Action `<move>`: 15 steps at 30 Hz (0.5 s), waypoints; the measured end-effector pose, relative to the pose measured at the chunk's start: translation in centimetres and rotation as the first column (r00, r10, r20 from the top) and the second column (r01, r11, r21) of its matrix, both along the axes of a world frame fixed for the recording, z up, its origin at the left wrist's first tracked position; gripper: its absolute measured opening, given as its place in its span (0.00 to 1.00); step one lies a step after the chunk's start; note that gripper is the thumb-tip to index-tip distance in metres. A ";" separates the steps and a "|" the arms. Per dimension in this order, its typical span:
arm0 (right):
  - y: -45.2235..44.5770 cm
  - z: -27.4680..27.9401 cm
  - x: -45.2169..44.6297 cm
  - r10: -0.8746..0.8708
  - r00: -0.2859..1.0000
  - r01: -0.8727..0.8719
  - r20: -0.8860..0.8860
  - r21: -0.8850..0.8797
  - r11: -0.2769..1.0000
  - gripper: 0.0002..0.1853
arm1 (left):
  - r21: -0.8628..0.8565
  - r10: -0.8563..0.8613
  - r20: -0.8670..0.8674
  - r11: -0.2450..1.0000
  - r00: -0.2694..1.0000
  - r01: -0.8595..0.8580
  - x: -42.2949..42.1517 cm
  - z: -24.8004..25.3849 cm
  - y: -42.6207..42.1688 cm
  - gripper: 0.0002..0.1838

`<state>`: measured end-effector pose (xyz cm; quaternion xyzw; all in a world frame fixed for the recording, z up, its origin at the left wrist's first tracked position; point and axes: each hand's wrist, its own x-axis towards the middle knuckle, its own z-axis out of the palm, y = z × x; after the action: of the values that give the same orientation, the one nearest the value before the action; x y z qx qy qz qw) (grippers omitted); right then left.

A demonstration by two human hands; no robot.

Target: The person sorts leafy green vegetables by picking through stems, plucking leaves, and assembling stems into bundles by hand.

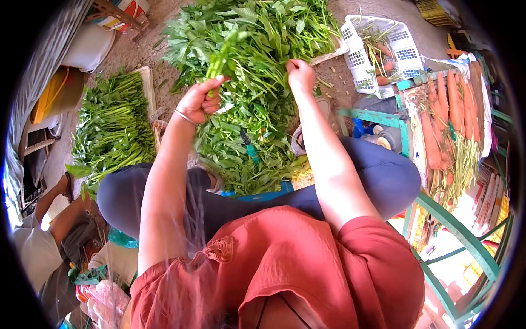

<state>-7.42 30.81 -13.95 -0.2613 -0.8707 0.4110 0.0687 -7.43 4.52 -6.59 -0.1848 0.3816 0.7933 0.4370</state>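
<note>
My left hand (199,100), with a bracelet at its wrist, is closed around a small bunch of water spinach stems (218,61) held upright, their tops blurred. My right hand (301,77) has its fingers curled together at the right edge of the large leafy pile (257,33); what they pinch, if anything, is hidden. Between my knees lies a heap of loose leaves and stems (230,156). On that heap rests a knife (249,146) with a teal handle and a dark blade, touched by neither hand.
Neatly stacked greens (118,123) lie to the left. A white crate (356,57) with carrots stands at the upper right, near a green metal frame (460,225) bearing large carrots (455,104). Another person's leg (52,200) shows at the far left.
</note>
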 end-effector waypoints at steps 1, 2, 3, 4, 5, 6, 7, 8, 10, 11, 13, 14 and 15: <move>-0.4 -0.6 -0.9 0.004 1.000 -0.003 -0.012 0.055 0.998 0.13 | 0.099 0.074 -0.048 0.993 0.996 -0.069 -0.2 0.7 0.0 0.15; -0.3 -1.0 -1.9 0.071 0.988 -0.081 0.134 0.065 0.995 0.12 | 0.208 0.154 -0.082 0.969 0.985 -0.135 -0.4 0.8 -0.2 0.15; -0.4 -0.7 -2.6 0.135 0.951 -0.158 0.278 0.063 0.985 0.12 | 0.317 0.236 -0.105 0.929 0.966 -0.192 -0.6 1.1 -0.4 0.15; -0.9 -0.5 -2.9 0.122 0.949 -0.159 0.290 0.109 0.981 0.11 | 0.377 0.274 -0.124 0.902 0.954 -0.211 -0.8 1.6 -0.5 0.09; -1.4 -0.3 -3.1 0.121 0.950 -0.158 0.288 0.109 0.981 0.11 | 0.377 0.274 -0.126 0.902 0.954 -0.209 -0.9 1.5 -0.4 0.09; -2.0 0.0 -3.2 0.040 0.941 -0.105 0.335 0.178 0.979 0.11 | 0.351 0.311 -0.100 0.900 0.945 -0.259 -0.9 1.3 -0.3 0.07; -2.6 0.3 -3.3 -0.042 0.926 -0.056 0.376 0.247 0.967 0.10 | 0.322 0.349 -0.075 0.895 0.934 -0.309 -1.0 1.0 -0.4 0.07; -2.9 0.1 -3.2 -0.090 0.933 0.012 0.347 0.219 0.976 0.12 | 0.358 0.352 -0.051 0.880 0.935 -0.312 -0.8 0.5 -0.5 0.10; -3.5 -0.3 -2.3 -0.158 0.941 0.088 0.300 0.236 0.968 0.14 | 0.366 0.384 -0.056 0.867 0.922 -0.338 -1.1 0.4 -0.6 0.06; -3.7 -0.5 -2.0 -0.231 0.941 0.168 0.249 0.249 0.954 0.17 | 0.375 0.410 -0.064 0.855 0.910 -0.359 -1.2 0.3 -0.6 0.05; -3.2 -1.4 -2.1 -0.193 0.929 0.113 0.315 0.254 0.961 0.23 | 0.371 0.389 -0.086 0.867 0.917 -0.333 -1.4 0.5 -0.5 0.05; -2.9 -1.8 -2.1 -0.143 0.930 0.048 0.339 0.273 0.961 0.23 | 0.243 0.351 -0.082 0.914 0.933 -0.323 -1.3 0.3 -0.3 0.05; -2.8 -1.7 -2.3 -0.095 0.926 -0.016 0.364 0.291 0.957 0.23 | 0.113 0.314 -0.072 0.946 0.947 -0.305 -1.3 0.0 -0.1 0.05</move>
<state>-9.74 28.00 -15.60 -0.3396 -0.9128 0.2205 -0.0530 -8.70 4.38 -6.56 -0.1848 0.3266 0.8776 0.2984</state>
